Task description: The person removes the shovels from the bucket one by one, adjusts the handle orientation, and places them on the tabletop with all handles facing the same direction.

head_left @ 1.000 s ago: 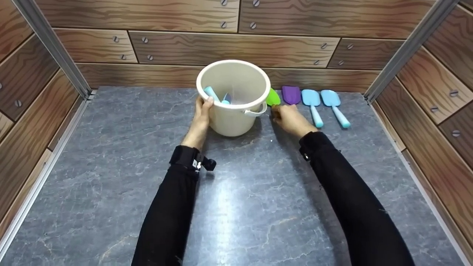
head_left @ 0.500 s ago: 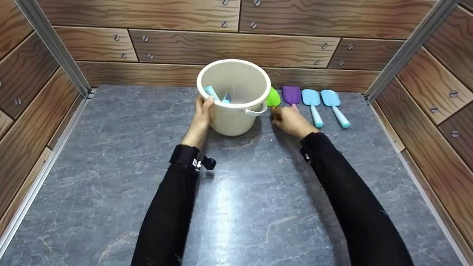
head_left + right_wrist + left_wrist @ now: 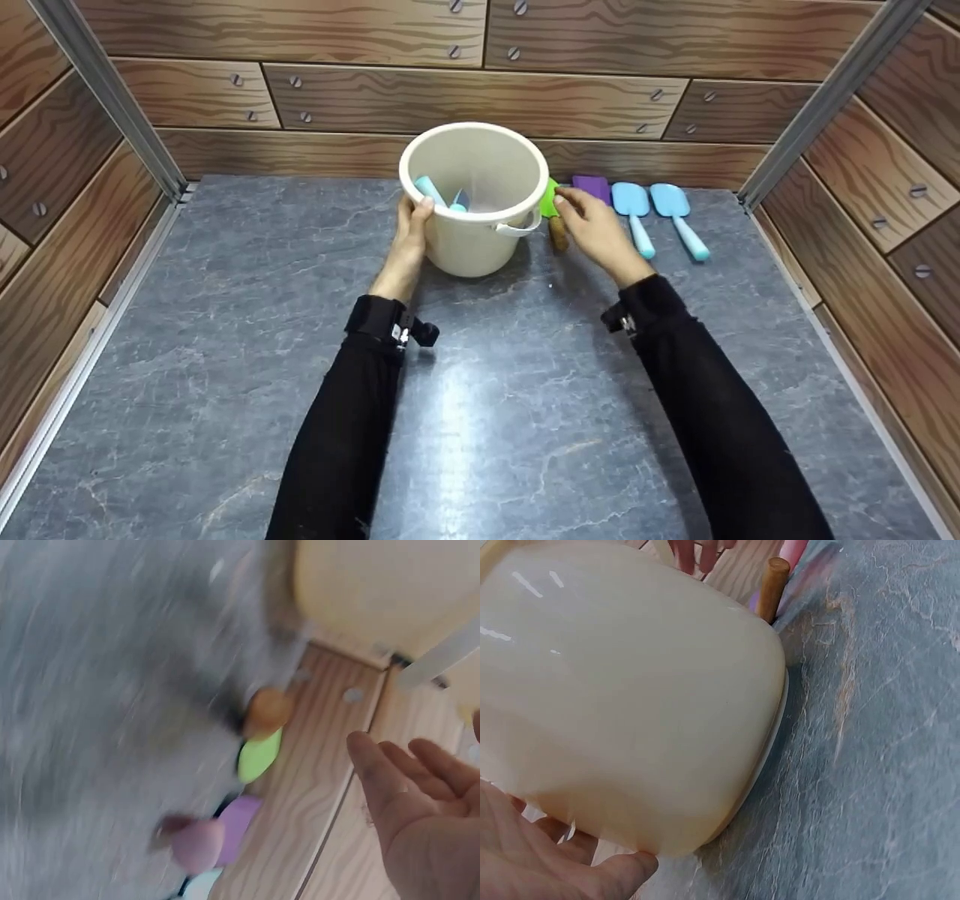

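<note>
My left hand (image 3: 406, 244) holds the cream bucket (image 3: 480, 247) by its left side, thumb and fingers against the wall near the rim. Inside the bucket lie a light-blue handle (image 3: 429, 190) and a second small blue piece. Beside the bucket's right side lies a green toy shovel (image 3: 551, 196) with a brown handle (image 3: 558, 234). My right hand (image 3: 598, 230), fingers loosely extended and holding nothing, hovers over the shovels near the bucket's white bail handle (image 3: 442, 656). It partly covers a purple shovel (image 3: 592, 186), whose pink handle (image 3: 197, 846) shows in the right wrist view.
Two light-blue shovels (image 3: 631, 199) lie to the right of the purple one, handles toward me. A wood-patterned wall (image 3: 315, 154) closes off the back of the grey marbled surface (image 3: 255, 315). Similar panels with metal edges stand at both sides.
My right hand has left the green shovel's brown handle, rising and moving slightly away from me, and its fingers have straightened. The brown handle now shows. My left hand and the bucket stay put.
</note>
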A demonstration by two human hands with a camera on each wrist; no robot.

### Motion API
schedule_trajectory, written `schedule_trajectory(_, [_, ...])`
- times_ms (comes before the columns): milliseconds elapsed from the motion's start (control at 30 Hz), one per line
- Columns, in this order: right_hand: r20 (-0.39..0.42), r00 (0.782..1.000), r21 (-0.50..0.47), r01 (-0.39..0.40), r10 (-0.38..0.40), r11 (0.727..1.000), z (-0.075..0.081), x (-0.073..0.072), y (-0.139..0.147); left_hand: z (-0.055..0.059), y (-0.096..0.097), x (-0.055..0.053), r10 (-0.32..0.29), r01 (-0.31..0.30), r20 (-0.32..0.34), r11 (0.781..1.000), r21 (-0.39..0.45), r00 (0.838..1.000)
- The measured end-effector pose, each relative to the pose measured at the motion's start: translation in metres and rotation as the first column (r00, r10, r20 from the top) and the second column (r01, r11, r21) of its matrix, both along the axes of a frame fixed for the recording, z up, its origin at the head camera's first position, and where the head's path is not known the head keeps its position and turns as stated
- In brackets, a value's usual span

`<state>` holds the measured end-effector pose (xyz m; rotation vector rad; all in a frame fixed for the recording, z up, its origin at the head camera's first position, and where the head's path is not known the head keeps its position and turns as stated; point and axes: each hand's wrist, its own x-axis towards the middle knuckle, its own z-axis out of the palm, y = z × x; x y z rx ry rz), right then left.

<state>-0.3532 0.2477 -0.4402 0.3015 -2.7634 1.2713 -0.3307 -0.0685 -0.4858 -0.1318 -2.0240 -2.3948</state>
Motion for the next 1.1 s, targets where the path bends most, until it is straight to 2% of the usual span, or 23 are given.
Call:
schedule_trajectory(133, [0.034,0.999,-0.117,0.038,-0.034,0.992,0.003,0.018,-0.016,0.0,0.001,-0.001,0.002,-0.002,-0.003,1.0,0.012,1.0])
schedule_trajectory(300, [0.115,0.993,-0.293,0.021,0.013,0.956,0.004,0.041,-0.037,-0.003,-0.001,-0.004,-0.006,0.007,-0.016,0.999,0.035,1.0])
schedule_trajectory(367, [0.151,0.987,-0.367,0.012,0.047,0.93,0.003,0.049,-0.044,-0.012,-0.002,-0.012,-0.003,0.003,-0.017,0.999,0.04,1.0])
schedule_trajectory(467, [0.162,0.985,-0.442,0.019,0.058,0.897,0.003,0.061,-0.056,-0.026,-0.003,-0.027,0.017,-0.017,0.007,0.999,0.05,1.0])
schedule_trajectory(533, [0.165,0.984,-0.509,0.03,0.063,0.86,0.002,0.069,-0.064,-0.031,-0.004,-0.032,0.021,-0.022,0.014,0.998,0.056,1.0])
schedule_trajectory(667, [0.163,0.982,-0.635,0.027,0.1,0.772,0.002,0.08,-0.077,-0.025,-0.003,-0.024,0.02,-0.021,0.002,0.998,0.067,1.0])
schedule_trajectory(700, [0.159,0.982,-0.65,0.025,0.104,0.759,0.002,0.082,-0.08,-0.02,-0.002,-0.019,0.014,-0.014,0.0,0.998,0.065,1.0])
schedule_trajectory(800, [0.137,0.987,-0.651,0.023,0.088,0.759,0.001,0.082,-0.084,-0.01,0.002,-0.008,0.012,-0.012,-0.003,0.998,0.059,1.0])
schedule_trajectory(933, [0.113,0.993,-0.646,0.047,0.035,0.762,0.0,0.076,-0.083,0.001,0.007,0.009,-0.006,0.006,-0.001,1.0,0.021,1.0])
schedule_trajectory(1100, [0.146,0.989,-0.698,0.08,0.032,0.711,0.0,0.067,-0.075,0.003,0.015,0.024,0.0,-0.001,-0.008,0.996,-0.092,1.0])
